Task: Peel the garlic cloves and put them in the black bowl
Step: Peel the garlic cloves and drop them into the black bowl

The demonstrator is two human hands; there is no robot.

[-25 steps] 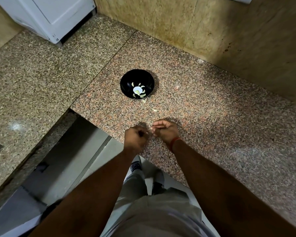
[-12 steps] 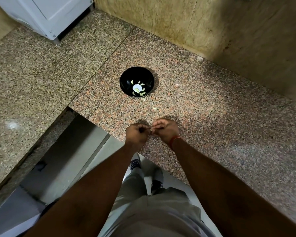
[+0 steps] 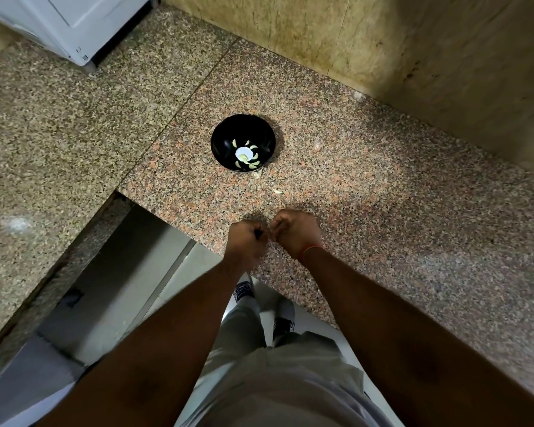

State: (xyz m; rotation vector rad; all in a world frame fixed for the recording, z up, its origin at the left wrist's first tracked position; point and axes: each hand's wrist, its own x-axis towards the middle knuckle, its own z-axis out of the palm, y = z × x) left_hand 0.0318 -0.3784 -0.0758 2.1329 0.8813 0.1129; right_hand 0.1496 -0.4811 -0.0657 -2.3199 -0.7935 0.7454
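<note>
Both hands are held together low over the near edge of the tabletop point(image 3: 383, 186), knuckles up, fingertips meeting between them. The left hand point(image 3: 245, 241) is curled into a fist-like shape; the right hand point(image 3: 293, 231) is likewise curled, with a red thread point(image 3: 309, 249) around its wrist. What the fingers pinch at the meeting point is too small and too hidden to identify, so it cannot be told whether either hand grips a garlic clove or nothing.

The black bowl point(image 3: 243, 142) stands on the tabletop well beyond the hands, slightly toward the left-hand side. Inside it lie several pale peeled garlic cloves point(image 3: 253, 163), arranged around a white patch point(image 3: 244, 153) at the bottom.

Between the bowl and the hands, two small pale bits rest on the stone: one scrap point(image 3: 257, 174) just beside the bowl's near rim, and another piece point(image 3: 277, 190) nearer the right hand. Whether these are skins or cloves cannot be told.

A white appliance point(image 3: 71, 23) stands far beyond the left hand. Below the forearms, grey trousers point(image 3: 275, 380) and dark shoes point(image 3: 243, 291) are visible above the floor.
</note>
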